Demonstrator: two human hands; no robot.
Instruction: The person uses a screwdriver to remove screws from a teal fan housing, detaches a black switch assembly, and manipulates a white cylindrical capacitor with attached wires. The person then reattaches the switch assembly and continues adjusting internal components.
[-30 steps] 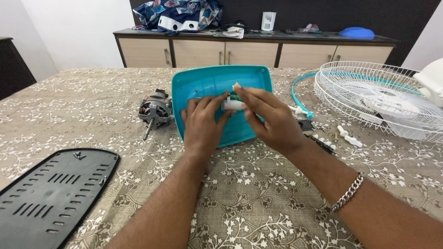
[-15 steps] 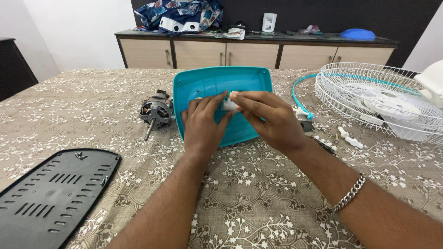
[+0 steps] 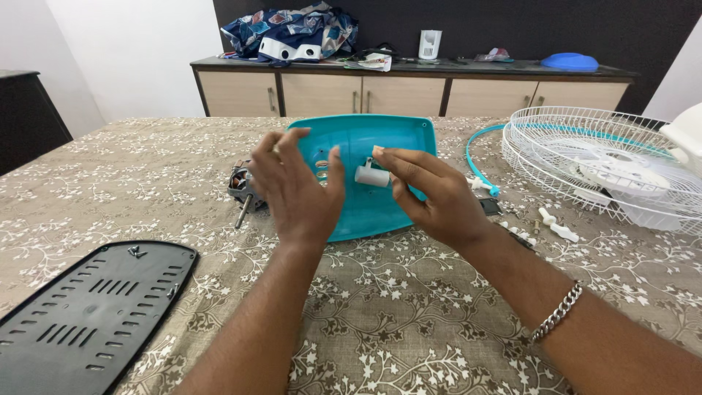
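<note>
The right hand is pinching a white tube, its long axis lying left-right, over the teal cover; the left hand is hovering open just left, probably touching the cover

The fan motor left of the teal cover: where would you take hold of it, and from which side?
Grip the fan motor across its dark round body, coming down from above and from the left. Its thin metal shaft sticks out toward the near edge and looks too slim to hold. The left hand and the teal cover crowd its right side, so that side is probably blocked.
</note>
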